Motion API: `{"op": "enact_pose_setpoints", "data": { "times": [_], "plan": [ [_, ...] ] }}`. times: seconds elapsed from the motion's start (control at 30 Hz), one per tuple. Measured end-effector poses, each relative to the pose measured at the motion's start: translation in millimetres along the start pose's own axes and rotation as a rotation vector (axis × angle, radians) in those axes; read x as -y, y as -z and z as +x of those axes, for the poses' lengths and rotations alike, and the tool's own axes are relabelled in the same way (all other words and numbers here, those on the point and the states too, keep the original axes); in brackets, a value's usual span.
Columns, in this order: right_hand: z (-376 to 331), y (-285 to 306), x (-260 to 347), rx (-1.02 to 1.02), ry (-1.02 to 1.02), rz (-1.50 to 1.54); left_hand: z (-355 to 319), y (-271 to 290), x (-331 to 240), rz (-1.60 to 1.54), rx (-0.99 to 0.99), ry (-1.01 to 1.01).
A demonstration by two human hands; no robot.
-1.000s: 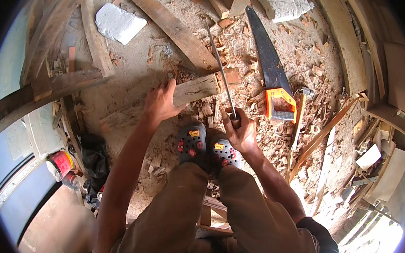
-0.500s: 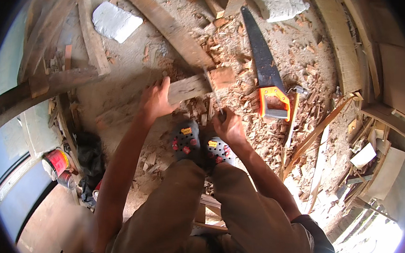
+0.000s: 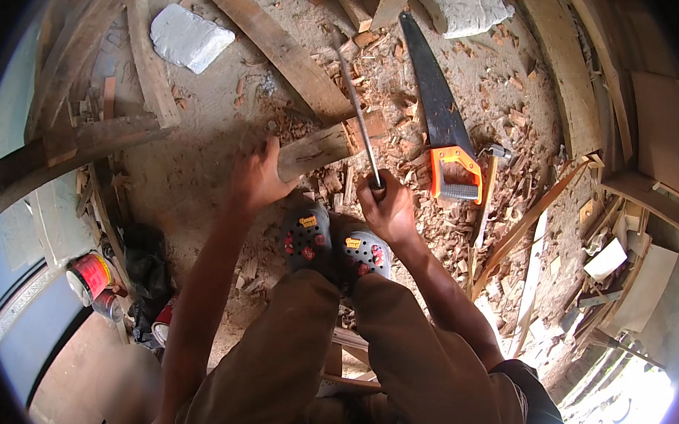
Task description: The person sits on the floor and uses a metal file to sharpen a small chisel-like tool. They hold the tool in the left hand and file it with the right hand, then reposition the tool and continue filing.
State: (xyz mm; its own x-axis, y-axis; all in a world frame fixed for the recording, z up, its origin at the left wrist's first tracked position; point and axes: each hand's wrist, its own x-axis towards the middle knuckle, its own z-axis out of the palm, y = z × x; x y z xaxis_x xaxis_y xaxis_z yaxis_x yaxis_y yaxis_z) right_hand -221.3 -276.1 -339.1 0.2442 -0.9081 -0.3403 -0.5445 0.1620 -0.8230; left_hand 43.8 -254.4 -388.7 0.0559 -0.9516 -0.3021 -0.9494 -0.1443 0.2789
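My left hand (image 3: 258,176) is closed around the near left end of a short wooden block (image 3: 312,152). The block's far right end has a fresh, paler cut face and rests close to the end of a long plank (image 3: 276,46). In my right hand (image 3: 391,212) is the dark handle of a machete, gripped in a fist. Its long narrow blade (image 3: 359,117), seen nearly edge-on, points away from me and passes over the block's right part; whether it touches the wood I cannot tell.
A handsaw (image 3: 440,93) with an orange handle lies right of the block, beside a hammer (image 3: 489,191). Wood chips (image 3: 439,254) cover the ground around my clogs (image 3: 306,237). White stone-like slabs (image 3: 190,38) lie farther off. Cans (image 3: 89,277) stand at left; scrap boards (image 3: 649,289) lean at right.
The machete blade has swung up from the block and now reaches farther across the view. My left hand keeps its hold, and the block has stayed nearly in place.
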Motion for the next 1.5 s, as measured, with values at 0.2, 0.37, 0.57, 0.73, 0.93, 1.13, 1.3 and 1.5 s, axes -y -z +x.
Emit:
{"op": "enact_pose_setpoints", "data": {
  "times": [0.2, 0.37, 0.57, 0.73, 0.93, 1.13, 1.3, 1.5],
  "plan": [
    [1.8, -3.8, -16.4, 0.096, -0.009, -0.15, -6.8, -5.5, -1.3, -0.061, -0.084, -0.03],
    [-5.3, 10.5, 26.0, -0.029, 0.11, 0.075, -8.6, -1.7, -3.5, -0.046, -0.15, -0.049],
    [-9.5, -14.8, -54.3, 0.067, -0.057, -0.165, -5.0, -2.8, -5.2, -0.09, -0.032, 0.044],
    [-14.2, 9.2, 14.1, 0.061, -0.016, 0.006, -13.0, -4.2, 1.1, -0.048, -0.056, -0.007],
    [-6.7, -22.6, -79.4, 0.006, 0.197, -0.228, -7.3, -8.8, 4.2, -0.086, -0.079, -0.069],
    [-5.8, -16.2, -60.5, -0.006, -0.033, -0.213, -7.8, -4.7, 5.6, -0.087, -0.02, -0.018],
    [-9.8, -10.5, -45.0, -0.113, -0.229, -0.06, -6.4, 0.1, -1.8, -0.099, -0.043, -0.02],
    [-4.7, 13.4, -17.1, -0.081, -0.119, -0.092, -9.7, -2.7, 3.6, -0.108, -0.082, -0.054]
  ]
}}
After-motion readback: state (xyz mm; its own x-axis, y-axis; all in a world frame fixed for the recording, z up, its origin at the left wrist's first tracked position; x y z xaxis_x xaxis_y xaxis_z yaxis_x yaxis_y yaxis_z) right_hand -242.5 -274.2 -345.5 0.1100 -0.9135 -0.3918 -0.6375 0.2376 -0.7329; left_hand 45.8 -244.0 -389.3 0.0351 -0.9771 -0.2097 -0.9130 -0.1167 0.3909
